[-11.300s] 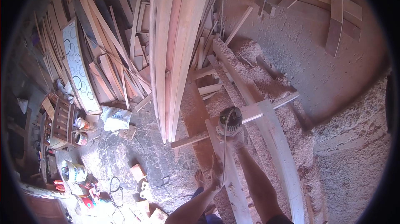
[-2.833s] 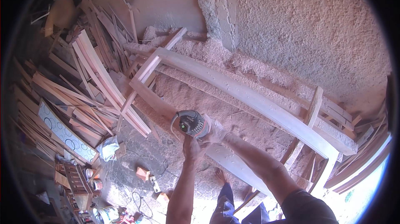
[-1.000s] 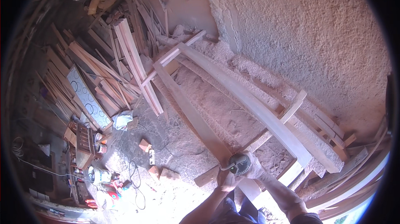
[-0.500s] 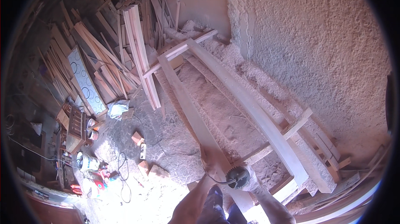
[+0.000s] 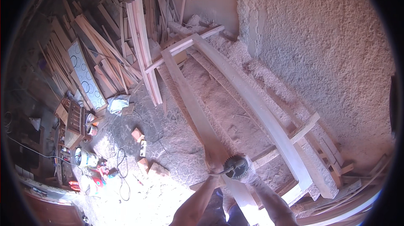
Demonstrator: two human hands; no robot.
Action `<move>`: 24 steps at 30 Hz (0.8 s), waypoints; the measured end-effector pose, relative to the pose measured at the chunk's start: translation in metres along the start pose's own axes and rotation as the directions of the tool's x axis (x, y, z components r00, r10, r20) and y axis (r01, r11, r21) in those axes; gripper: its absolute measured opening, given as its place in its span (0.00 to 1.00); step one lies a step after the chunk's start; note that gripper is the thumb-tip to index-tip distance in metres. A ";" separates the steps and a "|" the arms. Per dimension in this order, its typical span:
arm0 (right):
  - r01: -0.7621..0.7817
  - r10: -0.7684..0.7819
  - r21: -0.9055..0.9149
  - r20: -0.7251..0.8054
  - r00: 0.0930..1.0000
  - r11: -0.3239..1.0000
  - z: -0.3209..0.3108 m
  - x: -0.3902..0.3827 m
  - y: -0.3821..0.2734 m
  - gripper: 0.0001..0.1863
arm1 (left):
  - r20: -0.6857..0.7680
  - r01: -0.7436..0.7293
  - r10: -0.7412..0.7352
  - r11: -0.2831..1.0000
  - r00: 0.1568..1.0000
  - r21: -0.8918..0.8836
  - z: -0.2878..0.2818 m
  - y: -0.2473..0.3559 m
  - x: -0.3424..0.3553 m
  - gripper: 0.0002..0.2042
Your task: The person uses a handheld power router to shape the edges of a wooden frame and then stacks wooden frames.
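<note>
A dark round disc with a toothed rim [image 5: 238, 168] is held over a long wooden plank [image 5: 185, 95]. My right hand [image 5: 251, 175] is closed around the disc's right side. My left hand [image 5: 213, 166] is closed at the end of a short grey arm that runs from the disc's face, and it lies over the plank's left edge. The fingertips of both hands are partly hidden. The plank passes beneath my hands and between my forearms, with its near end at the bottom of the head view.
A second long plank [image 5: 252, 104] lies to the right, and both rest on a far crosspiece [image 5: 185, 46]. A nearer crosspiece [image 5: 305, 128] supports the right one. Stacked boards [image 5: 105, 62] lean at the far left. Brick pieces [image 5: 137, 134], a white bucket [image 5: 85, 157] and a cord [image 5: 122, 171] lie left. A rough wall [image 5: 311, 37] stands right.
The toothed disc has turned and moved slightly up in the view, with both hands following it. The rest of the scene has shifted slightly with the head.
</note>
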State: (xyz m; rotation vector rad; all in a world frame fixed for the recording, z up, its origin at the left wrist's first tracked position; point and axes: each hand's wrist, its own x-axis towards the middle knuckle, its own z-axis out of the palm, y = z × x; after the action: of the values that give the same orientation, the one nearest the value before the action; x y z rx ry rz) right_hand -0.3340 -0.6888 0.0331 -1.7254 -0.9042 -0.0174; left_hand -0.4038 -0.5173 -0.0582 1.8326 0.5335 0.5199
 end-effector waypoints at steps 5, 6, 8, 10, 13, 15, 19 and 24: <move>0.004 -0.002 -0.040 0.058 0.998 0.999 0.010 0.020 0.012 0.32 | -0.002 -0.018 0.018 1.000 1.000 0.007 0.003 -0.003 -0.001 0.24; -0.009 0.011 -0.030 0.044 0.999 1.000 0.010 0.027 0.007 0.33 | -0.003 -0.016 0.016 1.000 1.000 0.008 0.004 -0.005 -0.001 0.24; -0.060 0.062 -0.033 0.064 0.996 0.998 0.013 0.031 0.014 0.36 | -0.002 -0.021 0.021 1.000 1.000 0.006 0.007 -0.005 0.001 0.23; -0.067 0.073 -0.077 0.079 0.994 0.995 0.017 0.038 0.020 0.38 | -0.004 -0.022 0.022 1.000 1.000 0.005 0.008 -0.006 0.004 0.23; -0.089 0.093 -0.043 0.091 0.992 0.995 0.021 0.048 0.027 0.43 | -0.014 -0.021 0.021 1.000 1.000 0.012 0.008 -0.009 0.005 0.23; -0.139 0.133 0.054 0.100 0.986 0.989 0.026 0.054 0.032 0.45 | -0.028 -0.020 0.020 1.000 0.999 0.019 0.006 -0.011 0.006 0.23; -0.140 0.142 -0.022 0.123 0.982 0.990 0.040 0.063 0.056 0.43 | -0.069 -0.023 0.025 0.999 0.997 0.022 0.007 -0.002 0.013 0.22; -0.170 0.188 -0.116 0.173 0.967 0.979 0.050 0.080 0.071 0.39 | -0.163 -0.024 0.027 0.999 0.986 0.022 0.010 0.038 0.027 0.22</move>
State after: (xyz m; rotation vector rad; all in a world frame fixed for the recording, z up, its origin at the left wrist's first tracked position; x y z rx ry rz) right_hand -0.2580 -0.6084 -0.0082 -1.9214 -0.8893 0.2228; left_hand -0.3723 -0.5203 -0.0222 1.8278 0.6282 0.6886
